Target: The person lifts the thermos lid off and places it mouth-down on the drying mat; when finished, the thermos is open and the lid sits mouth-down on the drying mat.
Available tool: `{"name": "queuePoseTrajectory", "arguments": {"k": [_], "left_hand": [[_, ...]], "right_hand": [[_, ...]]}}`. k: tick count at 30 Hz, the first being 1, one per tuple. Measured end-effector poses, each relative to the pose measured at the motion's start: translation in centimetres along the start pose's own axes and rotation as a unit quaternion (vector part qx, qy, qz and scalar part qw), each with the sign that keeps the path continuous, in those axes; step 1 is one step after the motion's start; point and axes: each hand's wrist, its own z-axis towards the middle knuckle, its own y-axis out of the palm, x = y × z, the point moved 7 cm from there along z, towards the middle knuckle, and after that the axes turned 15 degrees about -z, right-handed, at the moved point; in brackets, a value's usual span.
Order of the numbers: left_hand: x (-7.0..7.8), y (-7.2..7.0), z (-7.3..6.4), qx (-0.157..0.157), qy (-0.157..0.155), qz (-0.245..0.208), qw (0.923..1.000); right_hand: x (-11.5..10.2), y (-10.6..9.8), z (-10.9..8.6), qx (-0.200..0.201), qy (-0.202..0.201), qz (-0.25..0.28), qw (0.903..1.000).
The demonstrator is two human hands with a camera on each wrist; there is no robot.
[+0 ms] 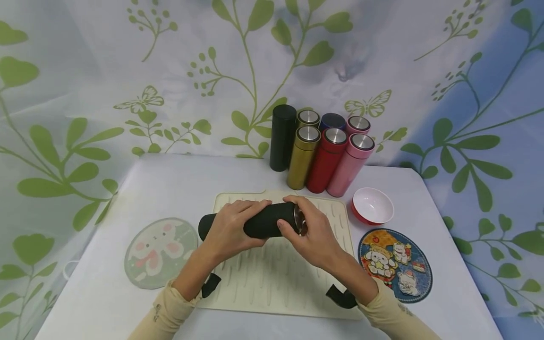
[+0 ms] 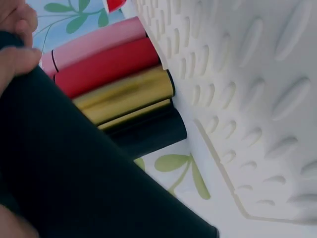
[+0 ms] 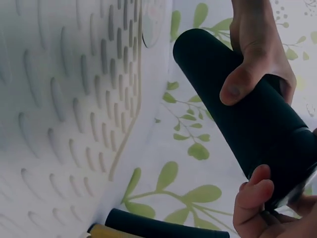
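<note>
Plain matte-black cylindrical flask (image 1: 268,221) with a shiny metallic end (image 1: 300,221), held sideways above the cream ridged mat (image 1: 272,283). Left hand (image 1: 236,224)'s got its grip wrapped round the body, right hand (image 1: 313,237) pinches that shiny end.

Green mat (image 1: 159,255) — rabbit print, probably; red bowl (image 1: 373,206) — white inside.

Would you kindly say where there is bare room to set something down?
The table is bare at back left, between the rabbit mat and the standing black bottle. Right of that bottle is crowded: more bottles stand packed, then the bowl and patterned mat. The cream mat has room on the near side of the held bottle.
</note>
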Motion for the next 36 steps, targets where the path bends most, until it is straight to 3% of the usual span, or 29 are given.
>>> {"name": "queuePoseTrajectory", "arguments": {"k": [6,11,17,25,30,36], "left_hand": [[0.3,0.5,-0.2,0.029,0.022,0.058,0.9977],[-0.3,1.2,-0.5,0.009,-0.005,0.065,0.9978],[-1.5,1.4,-0.8,-0.038,-0.073,-0.007,0.9966],[-1.8,1.6,-0.5,-0.075,-0.09,-0.051,0.9918],[-1.8,1.4,-0.4,-0.055,-0.091,-0.039,0.9936],[-1.4,1.4,-0.2,-0.021,-0.1,-0.014,0.9947]], "right_hand": [[0.0,0.0,0.4,0.029,0.038,-0.043,0.9979],[-0.2,-0.1,0.3,0.047,0.027,-0.075,0.9957],[-0.4,-0.3,0.0,0.061,-0.014,-0.052,0.9967],[-0.4,-0.1,-0.1,0.072,-0.048,-0.012,0.9962],[-0.5,-0.3,0.6,0.072,-0.05,-0.054,0.9946],[-0.3,-0.4,1.5,0.073,0.007,-0.089,0.9933]]}}
